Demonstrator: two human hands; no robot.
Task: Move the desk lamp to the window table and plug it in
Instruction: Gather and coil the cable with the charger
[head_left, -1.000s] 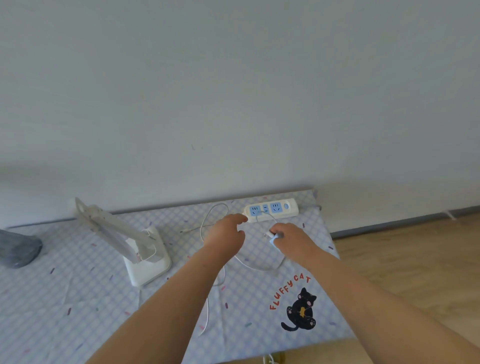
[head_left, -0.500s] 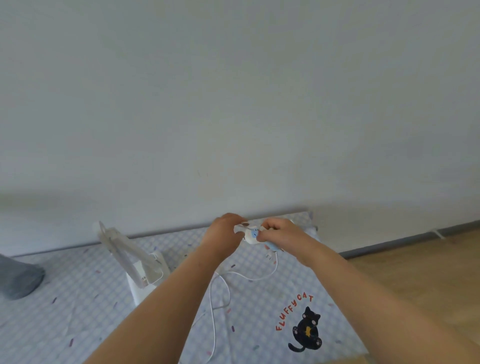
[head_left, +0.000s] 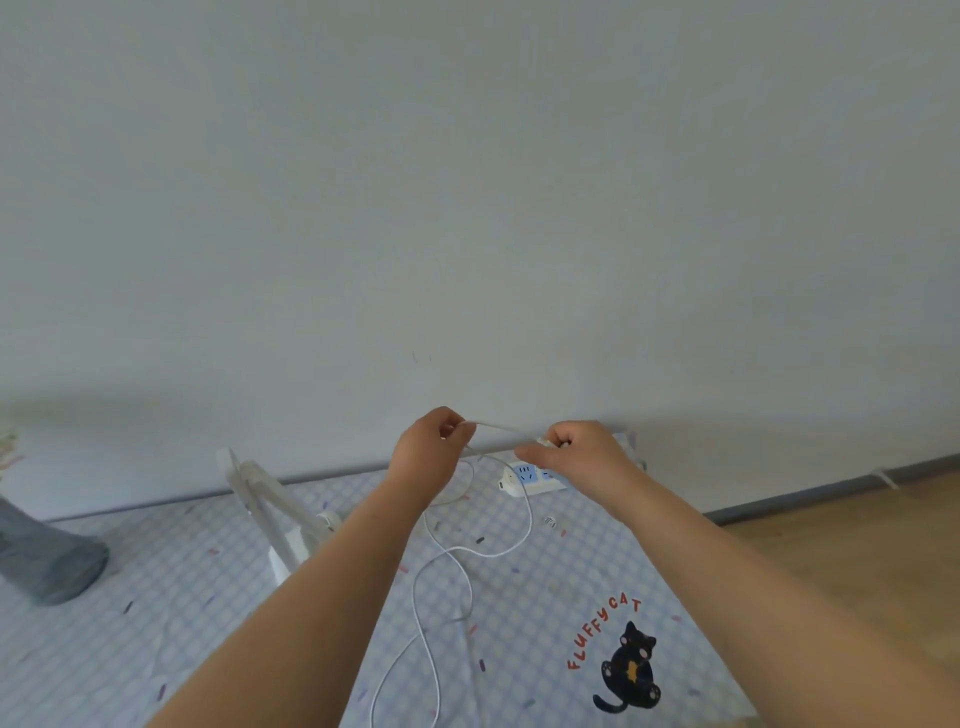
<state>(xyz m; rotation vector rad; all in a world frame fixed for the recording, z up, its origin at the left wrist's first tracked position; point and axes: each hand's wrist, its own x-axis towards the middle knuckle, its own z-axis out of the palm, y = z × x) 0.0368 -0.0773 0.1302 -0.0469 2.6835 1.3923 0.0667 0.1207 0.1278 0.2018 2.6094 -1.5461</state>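
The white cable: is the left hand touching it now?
Touching. In the head view the left hand pinches the white cable, which runs taut to the right hand.

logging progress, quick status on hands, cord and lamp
Both hands up: left hand and right hand pinch the cord taut between them. Lamp on table, power strip sockets bare, not plugged in. Slack loops on cloth, nothing blocking.
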